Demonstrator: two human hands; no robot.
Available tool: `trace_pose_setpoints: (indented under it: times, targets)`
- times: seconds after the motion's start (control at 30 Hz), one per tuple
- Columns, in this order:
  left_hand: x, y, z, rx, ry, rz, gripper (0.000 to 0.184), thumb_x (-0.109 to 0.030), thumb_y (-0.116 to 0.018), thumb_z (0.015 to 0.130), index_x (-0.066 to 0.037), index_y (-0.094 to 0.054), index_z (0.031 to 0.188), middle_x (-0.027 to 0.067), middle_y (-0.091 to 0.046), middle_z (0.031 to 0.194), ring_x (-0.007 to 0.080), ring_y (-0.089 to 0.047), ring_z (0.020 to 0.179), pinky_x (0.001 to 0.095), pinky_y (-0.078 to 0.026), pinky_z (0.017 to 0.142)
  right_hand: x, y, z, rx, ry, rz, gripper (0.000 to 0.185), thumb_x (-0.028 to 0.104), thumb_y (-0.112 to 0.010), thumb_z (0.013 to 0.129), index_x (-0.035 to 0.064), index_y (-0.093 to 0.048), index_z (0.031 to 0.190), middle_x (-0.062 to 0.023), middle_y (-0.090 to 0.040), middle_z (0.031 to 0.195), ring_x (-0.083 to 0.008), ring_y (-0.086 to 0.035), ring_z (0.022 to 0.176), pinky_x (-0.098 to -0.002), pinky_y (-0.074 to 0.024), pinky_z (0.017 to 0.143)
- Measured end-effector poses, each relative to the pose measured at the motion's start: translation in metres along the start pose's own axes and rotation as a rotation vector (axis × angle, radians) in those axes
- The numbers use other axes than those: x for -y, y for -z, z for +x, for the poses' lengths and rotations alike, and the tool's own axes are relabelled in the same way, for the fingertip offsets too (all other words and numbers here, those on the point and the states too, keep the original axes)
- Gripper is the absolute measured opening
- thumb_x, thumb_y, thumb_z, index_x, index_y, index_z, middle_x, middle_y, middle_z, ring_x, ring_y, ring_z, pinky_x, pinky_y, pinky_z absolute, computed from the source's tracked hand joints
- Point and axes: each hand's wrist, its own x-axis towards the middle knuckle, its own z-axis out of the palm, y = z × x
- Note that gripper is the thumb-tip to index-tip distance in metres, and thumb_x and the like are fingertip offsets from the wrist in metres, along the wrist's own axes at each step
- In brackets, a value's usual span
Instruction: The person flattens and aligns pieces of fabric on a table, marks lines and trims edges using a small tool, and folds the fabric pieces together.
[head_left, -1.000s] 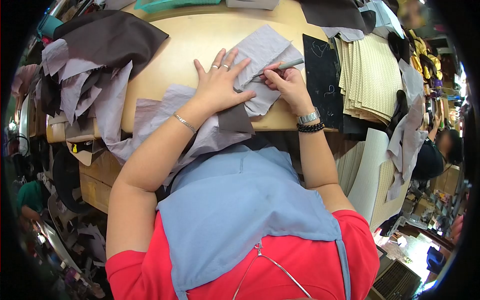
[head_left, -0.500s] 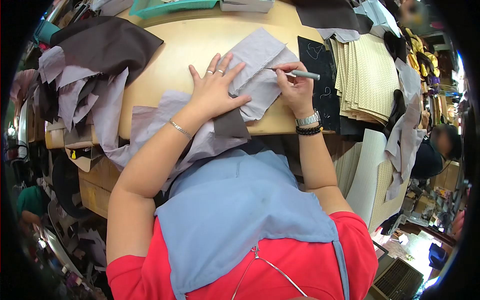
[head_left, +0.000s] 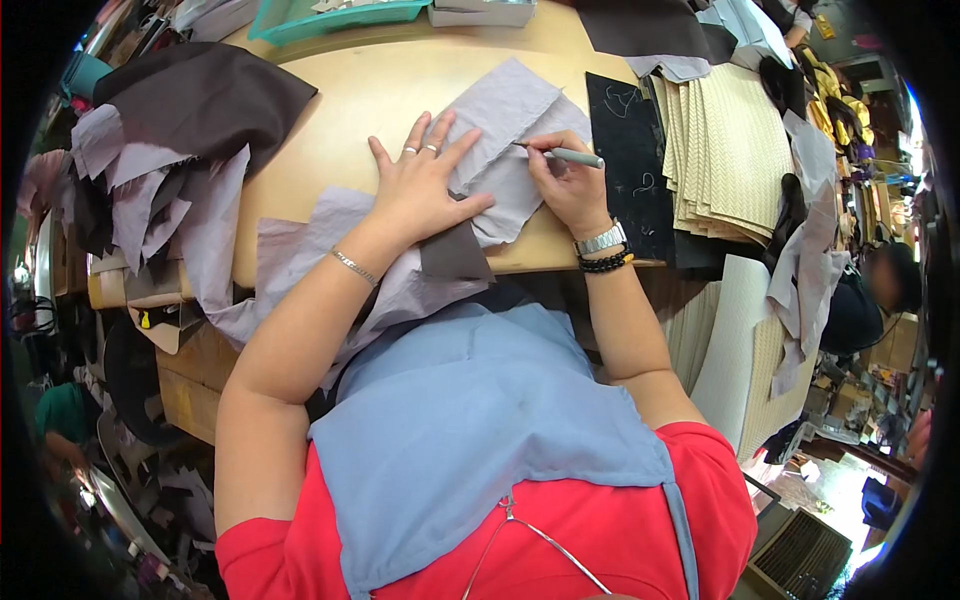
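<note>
My left hand (head_left: 425, 185) lies spread on the left part of a pale grey-lilac fabric piece (head_left: 508, 95), fingers apart, pressing it to the table. Between the fingers of my right hand (head_left: 570, 185) is a grey-green pen (head_left: 577, 157). Its tip meets the fabric along the edge where one layer overlaps another pale piece (head_left: 515, 205). A dark brown corner of material (head_left: 458, 252) shows below my left thumb, at the table edge. More lilac-backed material (head_left: 335, 225) bunches under my left forearm and hangs over the edge.
Dark brown material (head_left: 200, 95) is heaped at the left of the wooden table (head_left: 355, 90). A black board (head_left: 625, 150) and stacked cream textured sheets (head_left: 735, 150) lie at the right. A teal tray (head_left: 340, 20) stands at the back. Other people are at both sides.
My right hand and the pen have moved a little left and down along the overlapping edge. My left hand stays spread on the fabric. The whole view has shifted slightly.
</note>
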Motion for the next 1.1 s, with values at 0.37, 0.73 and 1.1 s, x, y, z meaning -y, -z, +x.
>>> trace_pose_setpoints:
  times: [0.37,0.73,1.1]
  targets:
    - [0.0,0.003,0.0,0.013,-0.012,-0.016,0.089,-0.068,-0.065,0.075,-0.029,-0.039,0.15,0.0076,-0.021,0.162,0.0332,-0.014,0.15,0.0806,-0.004,0.103,-0.006,0.001,0.013,-0.111,-0.107,-0.005,0.007,0.004,-0.067,0.088,0.0017,-0.064,0.094,-0.0094,-0.068,0.076,-0.0128,-0.067,0.068,-0.0274,-0.0536,0.06]
    - [-0.001,0.002,0.002,0.024,-0.021,0.008,0.089,-0.067,-0.066,0.075,-0.027,-0.039,0.15,0.0052,-0.02,0.163,0.0327,-0.015,0.15,0.0809,-0.003,0.103,-0.02,0.007,0.028,-0.251,-0.139,-0.118,0.011,0.01,-0.067,0.088,0.0043,-0.062,0.097,-0.0137,-0.068,0.076,-0.0214,-0.07,0.066,-0.0312,-0.0548,0.061]
    - [0.0,0.0,0.002,0.026,-0.025,-0.009,0.09,-0.068,-0.066,0.075,-0.028,-0.039,0.15,0.0068,-0.02,0.163,0.0334,-0.015,0.15,0.0802,-0.003,0.104,-0.026,0.006,0.037,-0.251,-0.262,-0.072,0.01,0.011,-0.063,0.091,0.0055,-0.062,0.099,-0.011,-0.066,0.07,-0.019,-0.065,0.059,-0.0309,-0.0519,0.059]
